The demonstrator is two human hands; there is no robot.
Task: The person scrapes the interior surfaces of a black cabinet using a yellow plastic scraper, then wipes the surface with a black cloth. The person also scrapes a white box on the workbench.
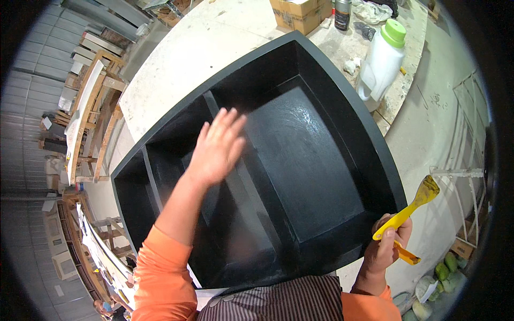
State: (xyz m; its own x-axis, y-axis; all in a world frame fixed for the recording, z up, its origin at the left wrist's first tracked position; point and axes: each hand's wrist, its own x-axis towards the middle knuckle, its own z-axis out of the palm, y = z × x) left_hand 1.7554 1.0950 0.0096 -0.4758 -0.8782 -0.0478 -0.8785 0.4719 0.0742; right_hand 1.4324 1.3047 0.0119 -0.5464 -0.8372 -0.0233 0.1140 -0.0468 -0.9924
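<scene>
A large black shelf box (pixel 251 182) with open compartments and curved-looking rims lies face up on the pale table. Over its middle divider hovers my left hand (pixel 217 147), fingers stretched out and slightly blurred; whether it touches the divider I cannot tell. By the box's right near corner, my right hand (pixel 386 249) is closed around a yellow plastic putty scraper (pixel 409 213), whose wide end bears dark smears and points up to the right. A second yellow-orange piece (pixel 408 255) sticks out below the same hand; most of it is hidden by the fingers.
On the table's far right stand a white jug with a green cap (pixel 381 61), a dark spray can (pixel 342 15) and a cardboard box (pixel 302 15). Crumpled rags (pixel 373 12) lie behind. Wooden frames (pixel 99 117) stand at left, and green gourd-like things (pixel 444 270) lie at lower right.
</scene>
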